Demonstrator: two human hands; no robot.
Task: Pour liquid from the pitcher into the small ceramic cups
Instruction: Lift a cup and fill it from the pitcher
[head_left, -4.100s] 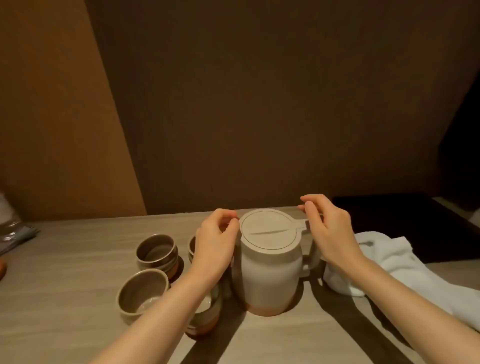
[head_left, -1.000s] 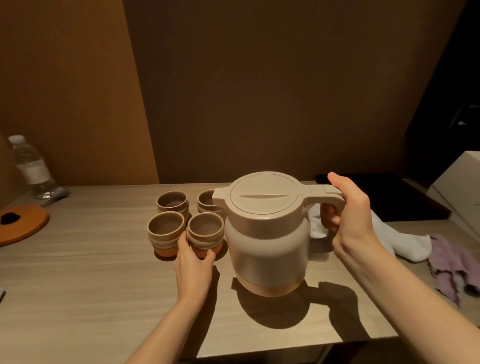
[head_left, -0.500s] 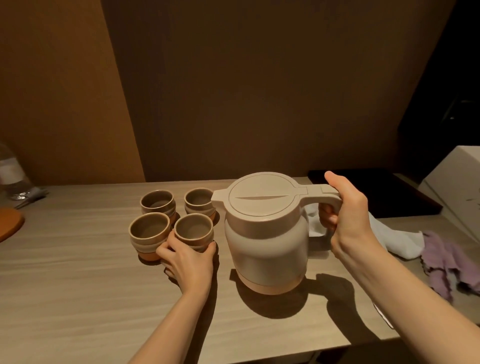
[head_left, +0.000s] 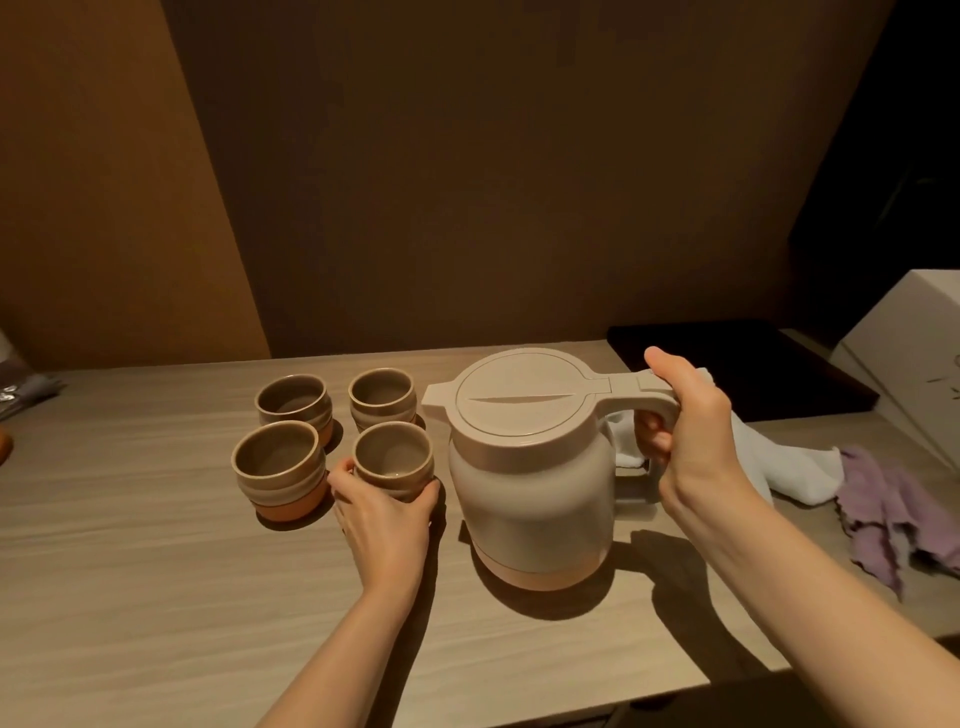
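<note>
A cream pitcher (head_left: 524, 499) with a round lid and an orange base stands upright on the wooden table (head_left: 130, 597). My right hand (head_left: 691, 441) grips its handle, thumb on top. Left of it stand several small ceramic cups in a square: far left cup (head_left: 293, 402), far right cup (head_left: 383, 395), near left cup (head_left: 278, 467), near right cup (head_left: 393, 457). My left hand (head_left: 384, 519) wraps the near right cup from the front. The pitcher's spout points toward the cups.
A white cloth (head_left: 779, 457) lies behind my right hand, a purple cloth (head_left: 883, 514) to its right. A dark tray (head_left: 737, 369) and a white box (head_left: 914, 353) sit at the back right. The table's front edge runs close below my right forearm.
Four seconds ago both hands were on the pitcher's lid. Since then my right hand took the handle and my left hand closed around the near right cup.
</note>
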